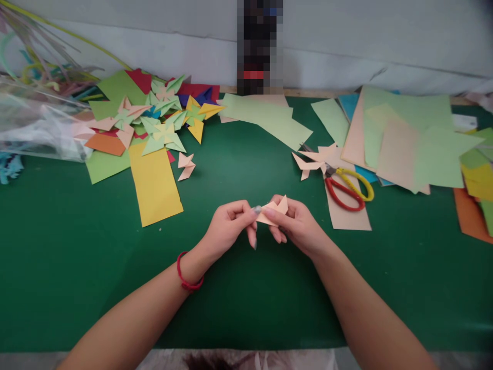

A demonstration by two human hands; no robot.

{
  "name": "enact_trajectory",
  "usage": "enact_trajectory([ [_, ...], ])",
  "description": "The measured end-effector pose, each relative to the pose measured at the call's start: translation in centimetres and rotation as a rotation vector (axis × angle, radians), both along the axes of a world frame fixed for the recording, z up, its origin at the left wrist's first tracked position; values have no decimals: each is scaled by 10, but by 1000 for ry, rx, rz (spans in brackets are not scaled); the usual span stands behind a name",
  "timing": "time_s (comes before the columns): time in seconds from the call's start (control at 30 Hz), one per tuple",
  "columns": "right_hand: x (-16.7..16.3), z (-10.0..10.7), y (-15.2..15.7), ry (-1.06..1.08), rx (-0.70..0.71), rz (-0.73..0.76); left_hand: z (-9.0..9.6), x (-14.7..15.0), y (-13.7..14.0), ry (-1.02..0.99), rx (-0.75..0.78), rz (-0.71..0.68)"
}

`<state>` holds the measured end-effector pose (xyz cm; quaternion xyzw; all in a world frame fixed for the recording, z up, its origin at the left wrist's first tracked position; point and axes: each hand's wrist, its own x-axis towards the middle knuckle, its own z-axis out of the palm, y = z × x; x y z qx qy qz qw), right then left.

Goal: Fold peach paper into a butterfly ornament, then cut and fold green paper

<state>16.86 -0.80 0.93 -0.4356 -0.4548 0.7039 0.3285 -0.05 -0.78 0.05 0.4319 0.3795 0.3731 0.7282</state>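
Observation:
Between my two hands, above the green table, is a small folded piece of peach paper point(283, 204) with a pointed tip sticking up. My left hand point(234, 218) pinches its left end between thumb and fingers. Thumb and fingers of my right hand point(295, 221) close on its right part and cover some of it. Another folded peach piece point(186, 166) lies on the table to the left. Beyond my right hand, more folded peach pieces point(308, 165) lie beside scissors point(344, 185) with one red and one yellow handle.
Colourful folded paper stars point(164, 131) are piled at the back left, near a yellow sheet point(156, 185) and a clear plastic bag point(42, 126). Green and peach sheets point(416, 139) are stacked at the right. A grey wall point(365, 31) borders the green table point(246, 308).

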Motion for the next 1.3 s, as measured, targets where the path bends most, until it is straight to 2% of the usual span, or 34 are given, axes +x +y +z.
enact_trajectory([
  [0.13, 0, 0, 0, 58, -31, 1, -2, 1, -1, -72, -58, 20],
  [0.27, 0, 1, 0, 53, -27, 7, -4, 0, -1, -100, -55, -18],
  [0.47, 4, 3, 2, -20, 12, -36, 1, 0, 1, 38, 73, -72],
  [0.6, 4, 3, 2, -87, 42, -60, 2, 0, 1, 75, 92, -85],
  [0.83, 6, 4, 2, -102, 40, -14, -1, 1, 2, 99, 92, -56],
  [1.0, 9, 4, 3, -59, -6, 69, 3, 0, 2, 97, 83, -91],
  [1.3, 12, 2, 1, 46, -36, 136, 0, 0, -1, -92, -40, -153],
])
